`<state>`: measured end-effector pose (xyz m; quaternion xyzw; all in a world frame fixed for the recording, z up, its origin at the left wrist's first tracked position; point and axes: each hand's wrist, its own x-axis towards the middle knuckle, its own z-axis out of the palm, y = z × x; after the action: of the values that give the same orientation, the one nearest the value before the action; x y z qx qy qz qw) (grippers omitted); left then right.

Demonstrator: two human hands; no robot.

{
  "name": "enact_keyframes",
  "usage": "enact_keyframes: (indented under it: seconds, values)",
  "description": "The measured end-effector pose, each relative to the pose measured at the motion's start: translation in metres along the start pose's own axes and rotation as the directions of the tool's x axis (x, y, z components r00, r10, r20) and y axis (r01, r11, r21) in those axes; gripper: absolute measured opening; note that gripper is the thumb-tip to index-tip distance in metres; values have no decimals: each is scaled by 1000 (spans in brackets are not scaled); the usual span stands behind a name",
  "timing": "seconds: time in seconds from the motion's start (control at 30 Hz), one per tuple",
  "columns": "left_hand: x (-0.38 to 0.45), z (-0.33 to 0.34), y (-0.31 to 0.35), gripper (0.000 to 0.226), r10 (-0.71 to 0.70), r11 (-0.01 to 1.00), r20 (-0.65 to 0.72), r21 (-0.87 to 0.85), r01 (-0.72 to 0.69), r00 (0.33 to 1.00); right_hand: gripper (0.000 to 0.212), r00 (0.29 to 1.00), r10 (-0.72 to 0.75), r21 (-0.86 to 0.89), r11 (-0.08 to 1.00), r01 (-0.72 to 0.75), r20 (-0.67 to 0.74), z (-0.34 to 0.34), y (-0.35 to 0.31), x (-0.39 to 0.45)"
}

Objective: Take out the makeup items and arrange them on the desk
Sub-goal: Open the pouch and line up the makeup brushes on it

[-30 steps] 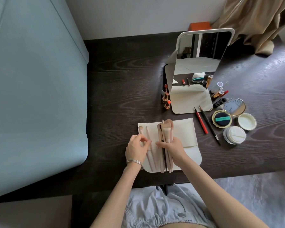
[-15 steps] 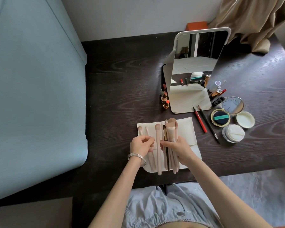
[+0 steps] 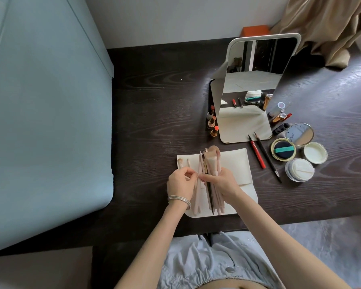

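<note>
Several pale pink makeup brushes (image 3: pixel 212 163) bundled in right hand (image 3: pixel 223 182) fingers, left hand (image 3: pixel 180 182) pinching one.

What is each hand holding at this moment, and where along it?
The right hand grips a bundle of makeup brushes around mid-handle, bristles pointing away. The left hand pinches one pale brush at its upper handle.

Beige curtain (image 3: pixel 325 28) and orange box (image 3: pixel 255 30) behind mirror (image 3: pixel 256 71)
</note>
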<state>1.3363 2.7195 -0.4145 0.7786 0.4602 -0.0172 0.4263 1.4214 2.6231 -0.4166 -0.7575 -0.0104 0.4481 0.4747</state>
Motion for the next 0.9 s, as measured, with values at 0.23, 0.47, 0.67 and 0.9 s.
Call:
enact_keyframes:
  seconds: [0.23, 0.47, 0.67, 0.9]
  values:
    - [7, 5, -12, 27, -79, 971, -34, 224, 84, 996, 23, 987, -106, -322, 945, 61, -122, 5, 8, 14]
    - [13, 11, -13, 17, -101, 979, -29, 174, 104, 994, 24, 983, -139, -418, 905, 77, -119, 15, 13, 16]
    - [15, 8, -17, 15, -93, 982, -20, 165, 95, 995, 25, 984, -128, -370, 926, 74, -122, 18, 13, 16]
    - [14, 7, -20, 11, -64, 988, -16, 137, 65, 998, 22, 986, -113, -352, 934, 63, -125, 17, 14, 16]
